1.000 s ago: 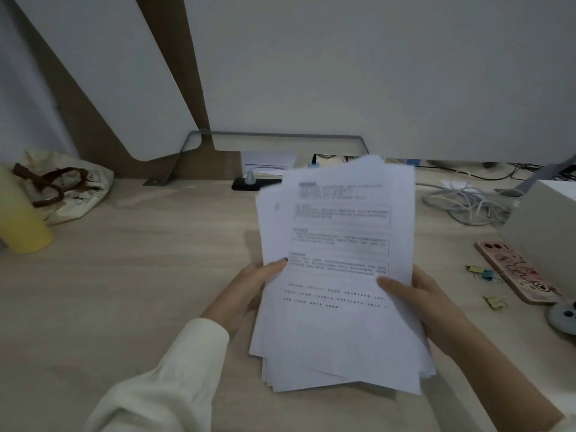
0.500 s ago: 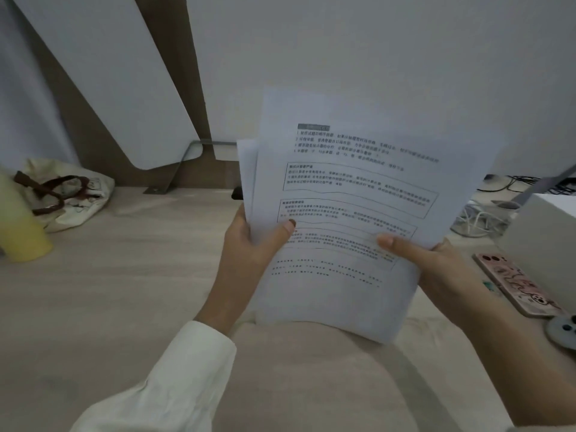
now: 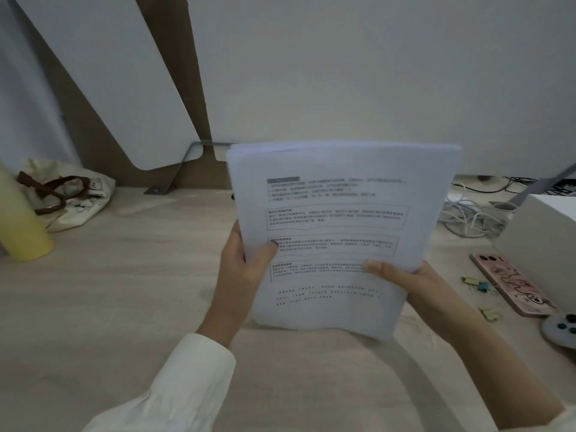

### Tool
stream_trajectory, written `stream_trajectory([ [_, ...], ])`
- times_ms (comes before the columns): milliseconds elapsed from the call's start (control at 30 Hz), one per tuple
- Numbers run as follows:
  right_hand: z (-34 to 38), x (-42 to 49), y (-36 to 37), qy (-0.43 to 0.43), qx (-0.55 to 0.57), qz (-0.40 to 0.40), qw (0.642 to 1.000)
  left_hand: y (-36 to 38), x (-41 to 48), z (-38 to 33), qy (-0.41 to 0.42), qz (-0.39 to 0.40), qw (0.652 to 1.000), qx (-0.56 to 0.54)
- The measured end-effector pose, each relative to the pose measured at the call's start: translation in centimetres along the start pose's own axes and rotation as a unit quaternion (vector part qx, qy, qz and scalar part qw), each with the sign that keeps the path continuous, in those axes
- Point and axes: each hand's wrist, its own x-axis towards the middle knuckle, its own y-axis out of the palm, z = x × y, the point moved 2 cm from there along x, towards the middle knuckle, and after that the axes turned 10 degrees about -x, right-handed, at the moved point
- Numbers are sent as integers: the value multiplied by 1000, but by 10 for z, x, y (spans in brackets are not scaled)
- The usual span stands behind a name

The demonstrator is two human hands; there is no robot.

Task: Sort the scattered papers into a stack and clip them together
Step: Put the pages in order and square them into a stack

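A stack of printed white papers (image 3: 336,213) stands upright in the middle of the view, its bottom edge resting on the wooden desk (image 3: 124,307). The sheets' top edges line up closely. My left hand (image 3: 243,269) grips the stack's left edge, thumb on the front page. My right hand (image 3: 402,275) holds the right edge, thumb on the text. Small binder clips, yellow and blue (image 3: 478,285) and another yellow one (image 3: 489,313), lie loose on the desk to the right of my right hand.
A pink phone (image 3: 511,283) lies right of the clips, a grey controller (image 3: 561,330) beyond it, and a white box (image 3: 542,235) behind. White cables (image 3: 467,219) tangle at the back right. A cloth bag (image 3: 67,194) and a yellow cylinder (image 3: 21,226) stand at far left.
The papers went from lying fanned and flat on the desk to being lifted, then stood upright on their bottom edge with the sheets squared together. Both hands kept hold.
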Motion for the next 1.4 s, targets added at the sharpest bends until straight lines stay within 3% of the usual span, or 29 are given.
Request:
stream_trajectory([
  [100, -8, -4, 4, 10, 33, -14, 999, 9, -7, 3, -19, 13, 1000, 20],
  [367, 17, -3, -5, -44, 45, -30, 998, 8, 5, -27, 84, 2, 996, 23],
  [533, 13, -5, 0, -34, 12, -44, 998, 10, 2, -18, 39, 24, 999, 17],
  [733, 25, -4, -6, -72, 35, -47, 996, 11, 2, -29, 54, 9, 999, 4],
  [900, 2, -8, 2, -7, 27, -30, 999, 5, -11, 0, -46, 21, 998, 49],
  [1100, 15, -8, 0, -38, 33, -22, 999, 6, -7, -12, -10, -18, 999, 37],
  [1267, -5, -15, 8, 1, 42, -5, 999, 1, -24, 8, -106, 3, 993, 43],
  [1333, -5, -16, 8, 5, 24, -5, 1000, 10, -15, -20, 6, -33, 994, 105],
  [1367, -4, -17, 8, 5, 17, -2, 1000, 20, -8, -44, 109, -64, 976, 178],
  [1400, -4, -17, 9, 5, 15, 1, 1000, 34, -3, -68, 226, -84, 935, 260],
])
